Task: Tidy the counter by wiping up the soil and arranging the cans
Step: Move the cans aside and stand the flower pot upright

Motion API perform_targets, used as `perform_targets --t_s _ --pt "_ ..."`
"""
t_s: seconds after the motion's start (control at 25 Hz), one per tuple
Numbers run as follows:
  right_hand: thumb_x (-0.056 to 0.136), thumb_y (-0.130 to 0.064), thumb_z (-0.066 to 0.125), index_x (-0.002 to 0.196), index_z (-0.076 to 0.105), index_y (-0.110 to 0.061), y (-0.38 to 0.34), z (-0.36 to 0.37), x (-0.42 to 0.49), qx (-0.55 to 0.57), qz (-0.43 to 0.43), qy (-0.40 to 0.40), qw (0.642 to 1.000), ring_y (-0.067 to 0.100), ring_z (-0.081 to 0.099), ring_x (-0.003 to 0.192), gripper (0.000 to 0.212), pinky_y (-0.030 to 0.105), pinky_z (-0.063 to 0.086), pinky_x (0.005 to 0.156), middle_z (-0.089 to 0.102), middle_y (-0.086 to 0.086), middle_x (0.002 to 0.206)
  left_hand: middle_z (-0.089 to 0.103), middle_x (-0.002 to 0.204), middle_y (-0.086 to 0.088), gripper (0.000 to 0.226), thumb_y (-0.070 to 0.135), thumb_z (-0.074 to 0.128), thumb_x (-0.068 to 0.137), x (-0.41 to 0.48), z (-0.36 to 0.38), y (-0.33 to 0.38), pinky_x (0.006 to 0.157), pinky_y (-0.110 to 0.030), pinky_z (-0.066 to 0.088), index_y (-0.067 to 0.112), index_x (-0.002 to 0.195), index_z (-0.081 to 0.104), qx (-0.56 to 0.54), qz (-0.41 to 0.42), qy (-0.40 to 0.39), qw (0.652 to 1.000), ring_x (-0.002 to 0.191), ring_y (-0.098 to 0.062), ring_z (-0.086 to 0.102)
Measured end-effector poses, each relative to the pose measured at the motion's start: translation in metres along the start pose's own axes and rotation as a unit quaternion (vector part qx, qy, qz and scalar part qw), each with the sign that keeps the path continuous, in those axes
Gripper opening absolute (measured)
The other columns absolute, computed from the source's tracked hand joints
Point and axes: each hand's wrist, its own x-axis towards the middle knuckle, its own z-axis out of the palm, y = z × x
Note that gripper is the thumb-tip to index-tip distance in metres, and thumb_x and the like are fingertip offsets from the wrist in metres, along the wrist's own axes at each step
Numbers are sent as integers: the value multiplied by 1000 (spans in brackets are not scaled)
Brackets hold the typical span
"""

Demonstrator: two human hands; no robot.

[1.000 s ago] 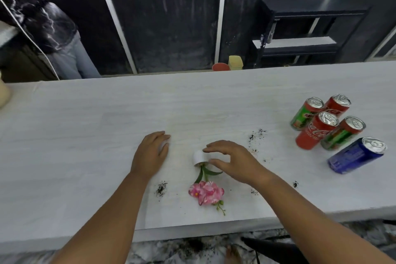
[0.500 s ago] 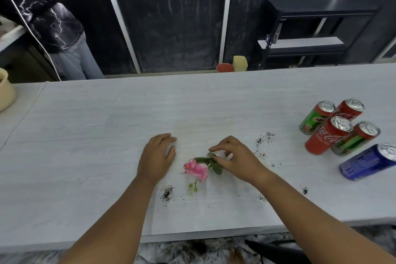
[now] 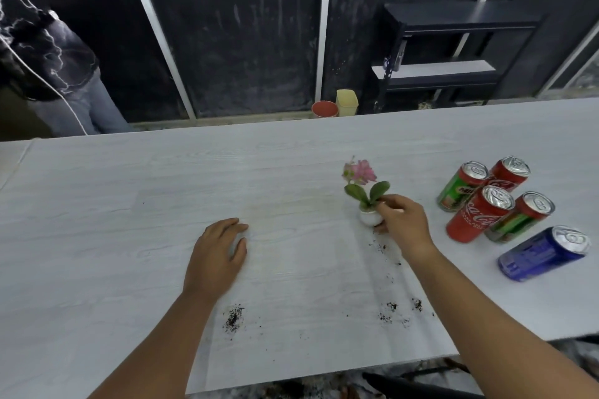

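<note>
Flower pot [image 3: 370,218] now upright in right grip [image 3: 403,225].

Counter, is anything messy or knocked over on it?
Yes. Dark soil is spilled in little patches on the counter near its front edge, and the blue can lies on its side beside four standing cans.

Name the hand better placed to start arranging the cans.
Right, probably. The right hand sits beside the cans, though it must first release the flower pot it holds. The left hand rests flat on the counter, farther from them.
</note>
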Motion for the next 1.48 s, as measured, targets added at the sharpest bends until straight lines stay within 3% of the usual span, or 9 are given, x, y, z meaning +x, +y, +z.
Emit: perform_targets --t_s 0.16,0.4,0.6,0.84,1.0,1.12,1.2,1.32,1.48 --pt "88 -23 86 113 79 -20 -7 -16 46 24 17 80 996 30 79 92 26 43 68 78 79 8 106 59 145 18 38 42 51 103 1 1 0 116 -30 38 35 136 69 1 -5 -3 1000 140 -5 50" --pt "87 -27 90 102 82 -26 -3 -24 74 54 28 115 992 20 81 97 17 40 67 87 83 -3 95 58 146 19 38 43 52 103 1 6 -5 115 -30 38 37 136 68 5 -3 -4 1000 140 -6 50" --pt "85 -35 85 80 80 -36 -2 -25 74 31 28 139 989 17 74 74 8 37 63 72 81 -12 74 58 146 19 38 43 52 102 1 3 -3 115 -31 37 36 136 68 6 -6 -5 1000 140 -6 50" --pt "85 -25 77 78 73 -9 9 -24 76 1 40 163 986 21 58 66 19 34 48 61 62 0 64 59 145 18 37 42 54 101 0 1 -1 114 -30 37 35 134 69 2 -1 -5 1000 139 -7 51" --pt "94 -32 76 95 78 -1 18 -34 60 -10 31 155 987 22 68 72 31 36 53 68 71 1 76 59 145 18 37 43 54 101 1 -1 1 114 -29 36 36 134 69 3 -1 -8 1000 138 -7 51" --pt "101 -23 70 122 80 -12 25 -45 26 -39 4 134 990 21 75 99 26 38 61 91 79 -3 106 58 145 18 38 44 54 101 0 -1 1 114 -33 39 36 135 68 2 -1 -11 1000 139 -8 51" --pt "102 -20 67 129 78 -17 31 -54 -4 -64 -19 123 990 11 73 107 29 21 56 93 77 -7 115 59 145 17 38 43 54 102 -1 -2 2 115 -34 39 34 135 69 -1 2 -12 1000 139 -9 51" --pt "103 -21 67 128 78 -23 40 -68 -50 -104 -36 110 988 -9 66 102 27 -4 42 74 74 -13 112 63 144 9 32 30 63 104 -2 -5 9 115 -41 44 30 134 72 -2 -2 -14 1000 138 -16 54" --pt "105 -28 66 129 77 -31 52 -90 -104 -120 -53 98 986 9 67 116 26 11 46 89 72 -13 127 69 139 -3 29 17 65 102 -2 -9 40 107 -47 51 19 130 75 -14 -74 -20 997 132 -30 57"
